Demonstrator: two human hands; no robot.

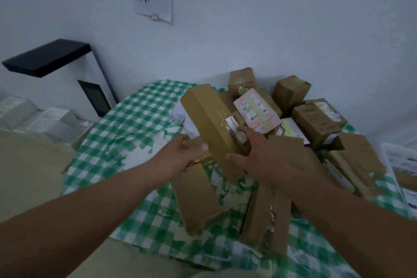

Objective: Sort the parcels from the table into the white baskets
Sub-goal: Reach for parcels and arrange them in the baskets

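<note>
Near boxes: two long brown boxes [198, 198] and [266, 219] lie flat on the checked cloth [135, 119], nearest us; the tape looks slick, so we'd take them by the long edges.
Left hand: our left hand [180, 156] reaches in under the held box, thumb out, fingers hidden; we cannot tell whether it grips anything.
Right hand: our right hand [266, 156] holds the held box [212, 124] at its near end, thumb on one face, fingers curled over the label.
Held box: it is tilted up above the pile, a long stiff carton; one hand carries it, so we judge it light. Gripped at the end it may swing, so we'd support it at mid-length.
Pile: more parcels [316, 119] are heaped beyond, some leaning; pulling a low one could topple others.
Baskets: white baskets [45, 119] sit left of the table, another [401, 165] at the right edge.
</note>
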